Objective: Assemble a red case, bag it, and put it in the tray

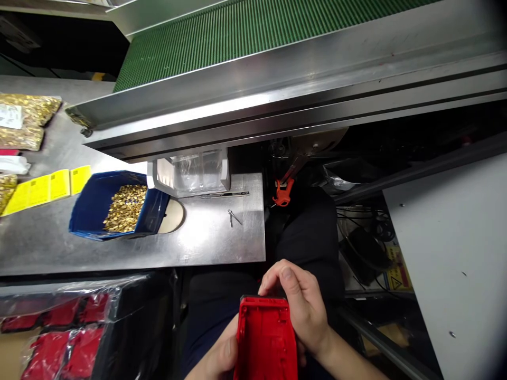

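Observation:
A red plastic housing, hollow side up with a dark far edge, is held between my two hands at the bottom of the view. My left hand grips its left side, the thumb against the wall and the other fingers hidden beneath. Around the upper right corner curls my right hand, its thumb near the rim and its fingers bent behind the far end. The lower part of the housing runs out of view.
A blue bin of small brass pieces stands on the metal table, beside a clear bin. A green conveyor crosses above. Bagged red parts lie lower left. A grey panel is at right.

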Tool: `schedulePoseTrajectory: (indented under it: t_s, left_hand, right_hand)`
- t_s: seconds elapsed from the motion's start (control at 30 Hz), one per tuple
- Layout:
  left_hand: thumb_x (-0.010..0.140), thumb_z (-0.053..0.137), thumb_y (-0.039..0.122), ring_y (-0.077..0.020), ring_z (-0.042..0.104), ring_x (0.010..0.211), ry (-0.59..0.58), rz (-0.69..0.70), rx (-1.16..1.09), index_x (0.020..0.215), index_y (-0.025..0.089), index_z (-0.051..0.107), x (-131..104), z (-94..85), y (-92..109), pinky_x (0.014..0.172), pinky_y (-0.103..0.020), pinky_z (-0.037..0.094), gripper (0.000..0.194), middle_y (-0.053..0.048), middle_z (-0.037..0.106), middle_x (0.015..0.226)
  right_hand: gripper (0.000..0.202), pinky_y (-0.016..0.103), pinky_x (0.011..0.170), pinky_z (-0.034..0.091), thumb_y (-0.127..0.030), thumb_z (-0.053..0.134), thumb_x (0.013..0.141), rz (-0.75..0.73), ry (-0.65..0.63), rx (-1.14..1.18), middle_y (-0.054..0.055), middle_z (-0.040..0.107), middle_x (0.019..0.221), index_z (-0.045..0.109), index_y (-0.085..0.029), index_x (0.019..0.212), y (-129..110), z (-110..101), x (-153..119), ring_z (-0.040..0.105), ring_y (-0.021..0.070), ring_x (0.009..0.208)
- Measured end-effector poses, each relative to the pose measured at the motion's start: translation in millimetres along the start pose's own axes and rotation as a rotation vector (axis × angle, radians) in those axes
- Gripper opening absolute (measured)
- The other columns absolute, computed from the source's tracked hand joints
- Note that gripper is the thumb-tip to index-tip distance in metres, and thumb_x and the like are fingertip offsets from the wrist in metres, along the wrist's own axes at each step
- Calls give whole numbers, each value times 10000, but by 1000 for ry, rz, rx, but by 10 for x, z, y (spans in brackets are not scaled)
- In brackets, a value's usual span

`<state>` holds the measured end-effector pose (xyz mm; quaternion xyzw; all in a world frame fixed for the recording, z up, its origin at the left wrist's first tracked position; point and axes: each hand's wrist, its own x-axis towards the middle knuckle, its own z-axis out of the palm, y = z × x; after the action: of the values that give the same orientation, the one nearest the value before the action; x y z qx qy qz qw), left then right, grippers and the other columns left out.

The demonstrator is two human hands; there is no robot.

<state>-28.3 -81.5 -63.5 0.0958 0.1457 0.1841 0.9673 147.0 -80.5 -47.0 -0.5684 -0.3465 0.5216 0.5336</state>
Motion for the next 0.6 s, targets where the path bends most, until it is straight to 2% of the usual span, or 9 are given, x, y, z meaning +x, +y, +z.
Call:
schedulePoseTrajectory:
  t_s: [0.1, 0.2, 0.37, 0.53, 0.6]
  left_hand:
    - [893, 637, 685, -421, 730, 1105, 25, 58, 102, 1393, 167, 613, 43, 27, 15, 985, -586, 550, 720, -180, 761, 1175]
    - [847, 662, 721, -437, 732, 1093, 42, 49, 96, 1297, 156, 696, 92, 32, 18, 956, -558, 574, 723, -209, 774, 1133]
    - [816, 714, 702, -435, 752, 1041, 79, 56, 39, 1235, 197, 743, 93, -4, -14, 927, -567, 587, 657, -198, 796, 1059]
    - [797, 694, 753, -434, 737, 1076, 70, 17, 85, 1272, 165, 723, 114, 23, 38, 934, -531, 577, 756, -227, 770, 1143]
    - [788, 679, 776, -433, 734, 1076, 44, 7, 114, 1261, 140, 727, 136, 42, 69, 937, -517, 572, 794, -239, 765, 1144]
  right_hand:
    - [453, 276, 626, 434, -420, 419, 1100, -24, 34, -46, 14, 601, 706, 601, -196, 752, 16, -5, 7, 562, 142, 657]
    - [443, 274, 592, 388, -418, 421, 1100, -42, 78, -67, -8, 522, 690, 549, -203, 734, 37, -8, 8, 498, 130, 631]
    - [448, 286, 645, 451, -422, 404, 1106, 3, 10, -8, 22, 634, 746, 638, -198, 798, 26, 4, 6, 588, 152, 691]
    - [444, 276, 583, 373, -425, 419, 1101, -22, 78, -78, -18, 503, 680, 535, -207, 733, 43, -2, 0, 476, 126, 617]
    - [440, 276, 587, 381, -428, 414, 1102, -11, 80, -77, -16, 509, 687, 543, -207, 743, 47, -2, 1, 482, 130, 626]
